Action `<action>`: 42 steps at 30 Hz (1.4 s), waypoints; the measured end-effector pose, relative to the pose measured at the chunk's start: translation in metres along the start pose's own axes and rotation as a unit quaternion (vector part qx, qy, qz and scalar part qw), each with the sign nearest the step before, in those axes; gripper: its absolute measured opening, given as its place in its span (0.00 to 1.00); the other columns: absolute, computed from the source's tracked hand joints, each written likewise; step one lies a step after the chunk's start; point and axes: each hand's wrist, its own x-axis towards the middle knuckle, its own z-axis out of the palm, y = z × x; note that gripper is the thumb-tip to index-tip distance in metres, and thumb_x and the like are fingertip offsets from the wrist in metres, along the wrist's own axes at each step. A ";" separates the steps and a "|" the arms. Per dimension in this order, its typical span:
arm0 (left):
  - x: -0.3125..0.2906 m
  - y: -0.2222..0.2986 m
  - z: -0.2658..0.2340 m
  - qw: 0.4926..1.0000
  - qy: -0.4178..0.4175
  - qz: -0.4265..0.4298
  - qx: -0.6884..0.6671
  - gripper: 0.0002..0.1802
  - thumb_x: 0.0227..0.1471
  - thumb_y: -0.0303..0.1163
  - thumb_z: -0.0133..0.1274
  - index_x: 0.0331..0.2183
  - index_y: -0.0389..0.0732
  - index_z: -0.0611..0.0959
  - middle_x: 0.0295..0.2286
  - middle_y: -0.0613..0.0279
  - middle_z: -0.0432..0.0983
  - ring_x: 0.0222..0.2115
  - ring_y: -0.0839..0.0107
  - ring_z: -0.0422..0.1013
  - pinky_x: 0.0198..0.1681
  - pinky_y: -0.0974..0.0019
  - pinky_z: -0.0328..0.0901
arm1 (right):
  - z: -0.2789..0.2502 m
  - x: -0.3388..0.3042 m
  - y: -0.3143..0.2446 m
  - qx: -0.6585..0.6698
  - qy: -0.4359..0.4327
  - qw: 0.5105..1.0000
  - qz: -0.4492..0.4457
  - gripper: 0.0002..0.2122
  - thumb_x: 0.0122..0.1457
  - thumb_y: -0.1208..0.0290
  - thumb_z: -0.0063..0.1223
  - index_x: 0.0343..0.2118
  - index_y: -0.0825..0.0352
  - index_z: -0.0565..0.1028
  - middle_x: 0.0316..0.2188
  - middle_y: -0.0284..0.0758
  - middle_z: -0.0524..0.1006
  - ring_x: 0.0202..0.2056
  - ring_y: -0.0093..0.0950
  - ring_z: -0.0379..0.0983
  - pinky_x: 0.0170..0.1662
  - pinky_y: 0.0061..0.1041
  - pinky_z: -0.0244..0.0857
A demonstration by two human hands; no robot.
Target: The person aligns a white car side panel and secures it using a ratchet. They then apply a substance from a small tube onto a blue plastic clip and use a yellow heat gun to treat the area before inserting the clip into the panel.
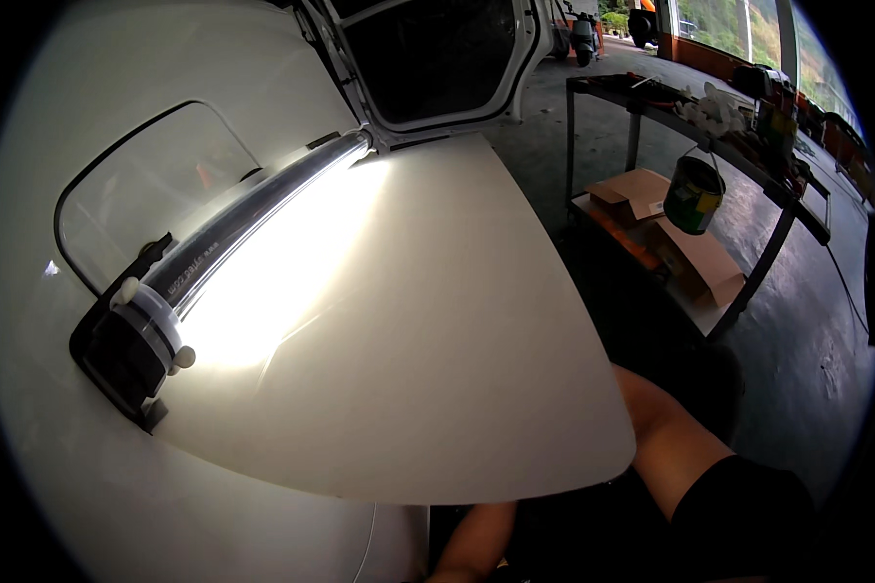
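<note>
A large smooth white panel point(437, 321) with a rounded corner fills the middle of the view. Along its left side rests a lit tube work light point(262, 219), throwing a bright strip across the panel. Its near end has a clear collar point(151, 316) with pale knobs and a dark end piece. A bare forearm point(476, 544) shows below the panel's near edge. Beyond the right edge is another bare limb point(666, 432) coming out of black cloth; whether it is an arm or a leg I cannot tell. Both my hands are out of sight, and what they touch is hidden.
Glossy white vehicle bodywork point(29, 389) lies to the left, and an open vehicle door point(437, 107) stands at the far side. To the right is a dark metal cart point(651, 102) with tools on top, cardboard boxes point(695, 257) below and a hanging green can point(692, 204).
</note>
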 end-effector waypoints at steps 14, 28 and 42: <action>-0.016 0.018 0.024 0.999 0.044 0.008 -0.007 0.21 0.66 0.42 0.50 0.56 0.42 0.75 0.43 0.61 0.78 0.38 0.68 0.74 0.38 0.62 0.69 | 0.041 -0.005 0.032 -0.014 0.100 0.995 -0.017 0.14 0.55 0.69 0.64 0.42 0.69 0.79 0.38 0.41 0.81 0.41 0.35 0.77 0.45 0.34 0.72; -0.010 0.007 0.012 1.000 0.024 0.017 -0.003 0.20 0.66 0.42 0.50 0.54 0.43 0.75 0.42 0.62 0.78 0.36 0.69 0.74 0.37 0.63 0.69 | 0.045 -0.025 0.022 0.075 0.120 0.983 0.119 0.15 0.57 0.69 0.64 0.45 0.69 0.78 0.43 0.40 0.79 0.45 0.34 0.76 0.49 0.34 0.71; -0.007 0.002 0.004 1.000 0.012 0.023 0.013 0.20 0.66 0.43 0.51 0.53 0.43 0.76 0.40 0.62 0.78 0.35 0.69 0.73 0.36 0.64 0.68 | 0.051 -0.043 0.017 0.074 0.119 0.987 0.074 0.15 0.57 0.70 0.64 0.45 0.70 0.78 0.43 0.41 0.79 0.45 0.34 0.76 0.49 0.33 0.71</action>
